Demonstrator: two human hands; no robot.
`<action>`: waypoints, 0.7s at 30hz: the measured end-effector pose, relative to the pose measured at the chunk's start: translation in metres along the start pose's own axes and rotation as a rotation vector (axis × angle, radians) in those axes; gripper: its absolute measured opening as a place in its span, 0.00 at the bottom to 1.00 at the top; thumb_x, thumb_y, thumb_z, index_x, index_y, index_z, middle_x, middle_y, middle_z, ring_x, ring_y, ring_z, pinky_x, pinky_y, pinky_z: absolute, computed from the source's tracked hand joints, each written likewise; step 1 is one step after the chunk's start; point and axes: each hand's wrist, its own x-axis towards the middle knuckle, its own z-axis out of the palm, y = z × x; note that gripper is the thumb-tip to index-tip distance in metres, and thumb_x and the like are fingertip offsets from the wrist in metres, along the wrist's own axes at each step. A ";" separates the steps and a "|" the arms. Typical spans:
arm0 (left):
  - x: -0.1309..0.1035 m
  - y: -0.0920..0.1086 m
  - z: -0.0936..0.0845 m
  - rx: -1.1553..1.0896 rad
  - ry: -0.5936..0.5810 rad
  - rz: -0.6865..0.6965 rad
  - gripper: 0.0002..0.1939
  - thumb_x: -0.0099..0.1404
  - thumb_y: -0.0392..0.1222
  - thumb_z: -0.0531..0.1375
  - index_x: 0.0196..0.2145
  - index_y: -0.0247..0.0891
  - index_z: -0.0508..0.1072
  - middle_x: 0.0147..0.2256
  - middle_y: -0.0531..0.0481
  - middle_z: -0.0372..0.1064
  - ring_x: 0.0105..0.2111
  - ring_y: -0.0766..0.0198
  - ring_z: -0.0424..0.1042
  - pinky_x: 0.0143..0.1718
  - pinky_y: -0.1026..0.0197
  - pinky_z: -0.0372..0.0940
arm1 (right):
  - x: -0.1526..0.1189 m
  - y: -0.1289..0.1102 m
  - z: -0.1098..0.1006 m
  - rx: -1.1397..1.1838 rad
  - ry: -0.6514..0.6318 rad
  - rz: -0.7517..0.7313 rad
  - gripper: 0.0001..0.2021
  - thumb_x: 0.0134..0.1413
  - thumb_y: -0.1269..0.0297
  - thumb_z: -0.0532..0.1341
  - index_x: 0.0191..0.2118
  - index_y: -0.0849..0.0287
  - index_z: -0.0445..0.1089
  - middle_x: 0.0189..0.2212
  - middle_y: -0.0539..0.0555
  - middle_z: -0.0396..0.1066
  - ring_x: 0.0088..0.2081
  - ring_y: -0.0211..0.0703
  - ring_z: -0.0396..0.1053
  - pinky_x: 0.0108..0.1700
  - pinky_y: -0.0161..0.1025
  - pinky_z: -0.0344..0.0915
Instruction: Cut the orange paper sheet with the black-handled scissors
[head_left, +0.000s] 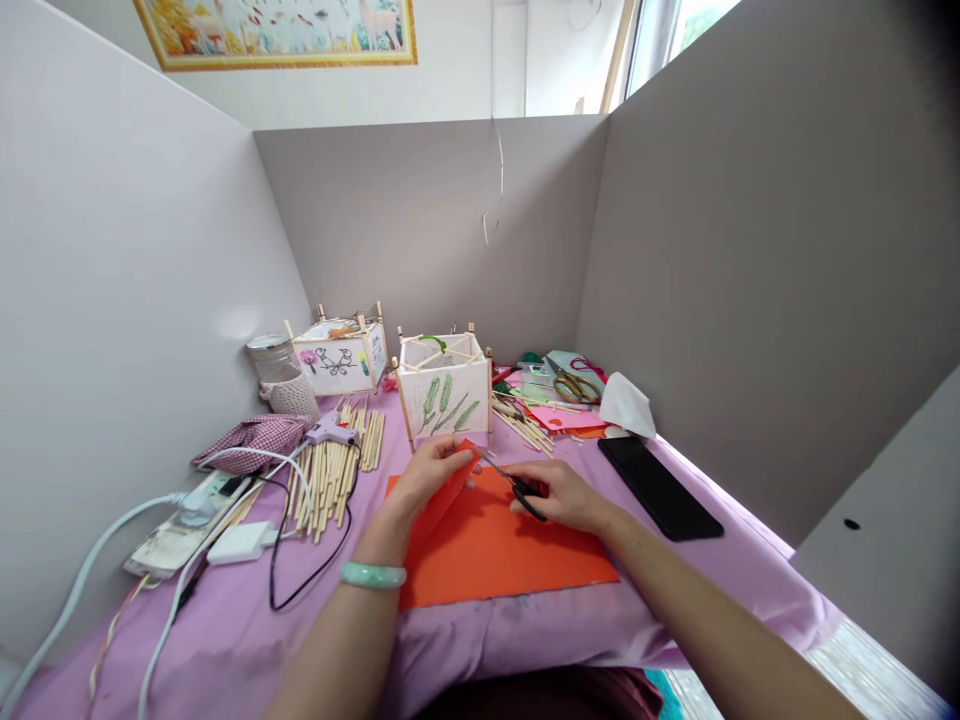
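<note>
My left hand [435, 472] pinches a folded piece of orange-red paper [442, 505], its corner raised between thumb and fingers. In my right hand [562, 492] is a pair of scissors with black handles [529, 500], the blades pointing left toward the raised corner. Whether the blades touch the paper I cannot tell. Beneath both hands a larger orange-red sheet [510, 560] lies flat on the purple cloth. Just beyond stands a white paper lantern [444, 395] framed with sticks and painted with green leafy sprigs.
A second stick-framed lantern [337, 365] stands back left beside a jar [274, 358]. Wooden sticks [330, 490], a glue gun [332, 430] and a power strip with cables [169, 540] lie left. A black phone [660, 490], gold-handled scissors [576, 386] and paper scraps lie right. Grey panels enclose the table.
</note>
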 end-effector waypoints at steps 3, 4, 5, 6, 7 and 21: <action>0.000 0.000 0.000 0.005 0.010 -0.014 0.17 0.52 0.50 0.65 0.30 0.33 0.70 0.28 0.48 0.73 0.23 0.65 0.72 0.29 0.62 0.66 | 0.000 0.000 0.000 -0.017 -0.001 -0.007 0.24 0.50 0.53 0.65 0.52 0.58 0.71 0.32 0.52 0.74 0.31 0.39 0.66 0.35 0.35 0.61; 0.001 0.000 0.000 0.006 0.010 -0.013 0.17 0.52 0.50 0.65 0.30 0.33 0.70 0.28 0.48 0.73 0.23 0.65 0.72 0.29 0.62 0.66 | 0.000 0.000 0.000 -0.022 -0.003 -0.010 0.24 0.50 0.54 0.65 0.52 0.58 0.70 0.33 0.52 0.74 0.31 0.39 0.67 0.35 0.34 0.61; 0.001 0.000 0.000 0.006 0.008 -0.008 0.17 0.51 0.50 0.65 0.30 0.33 0.70 0.28 0.48 0.73 0.23 0.65 0.72 0.29 0.62 0.67 | 0.000 0.000 0.000 -0.024 -0.006 -0.014 0.24 0.50 0.54 0.65 0.53 0.58 0.70 0.33 0.52 0.74 0.31 0.39 0.67 0.35 0.34 0.61; 0.001 0.000 0.000 0.005 0.007 -0.003 0.17 0.51 0.50 0.65 0.29 0.33 0.70 0.27 0.48 0.73 0.23 0.65 0.72 0.30 0.61 0.67 | 0.000 0.001 0.000 -0.028 -0.010 -0.018 0.25 0.50 0.54 0.65 0.53 0.58 0.70 0.34 0.52 0.74 0.32 0.39 0.67 0.35 0.34 0.61; 0.001 0.000 0.000 0.005 0.007 0.000 0.17 0.51 0.50 0.65 0.29 0.33 0.70 0.27 0.48 0.73 0.23 0.65 0.71 0.30 0.61 0.67 | 0.001 0.002 0.000 -0.033 -0.010 -0.023 0.25 0.51 0.53 0.64 0.53 0.58 0.70 0.34 0.52 0.74 0.32 0.39 0.67 0.35 0.34 0.61; 0.001 -0.001 0.000 0.022 0.040 -0.024 0.16 0.50 0.50 0.65 0.28 0.34 0.70 0.26 0.49 0.72 0.22 0.65 0.72 0.28 0.64 0.64 | 0.001 0.006 0.002 -0.057 0.025 -0.085 0.23 0.52 0.55 0.64 0.53 0.58 0.70 0.40 0.55 0.75 0.38 0.43 0.72 0.41 0.36 0.66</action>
